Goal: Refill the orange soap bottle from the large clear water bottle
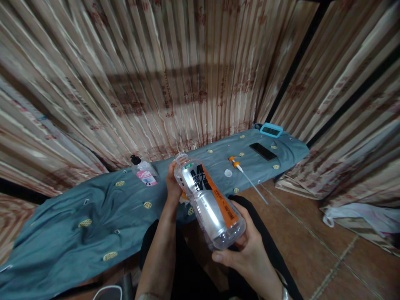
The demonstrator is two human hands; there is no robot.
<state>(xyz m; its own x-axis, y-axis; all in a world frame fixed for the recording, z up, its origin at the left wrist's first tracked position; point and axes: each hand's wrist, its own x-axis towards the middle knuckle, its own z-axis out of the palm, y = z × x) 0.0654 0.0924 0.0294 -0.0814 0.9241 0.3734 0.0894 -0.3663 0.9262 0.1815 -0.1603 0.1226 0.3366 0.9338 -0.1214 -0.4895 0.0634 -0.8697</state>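
Note:
A large clear plastic bottle (204, 200) with a silver and orange label is tilted between my hands, its uncapped neck pointing away to the upper left. My left hand (173, 183) grips it near the neck, with the fingers partly hidden behind it. Around the base closes my right hand (246, 246), thumb underneath. Beyond it on the cloth lies an orange pump head (235, 162) with a long white tube running over the edge. Close to the pump is a small whitish round disc (228, 172). Something orange and white shows partly behind the bottle, too hidden to name.
A clear pump bottle (145, 171) with a pink label and black top stands at left. A dark phone (263, 151) and a blue digital clock (271, 130) are at right on the teal cloth (103, 216). Curtains (175, 83) hang behind; a white bag (359, 216) lies right.

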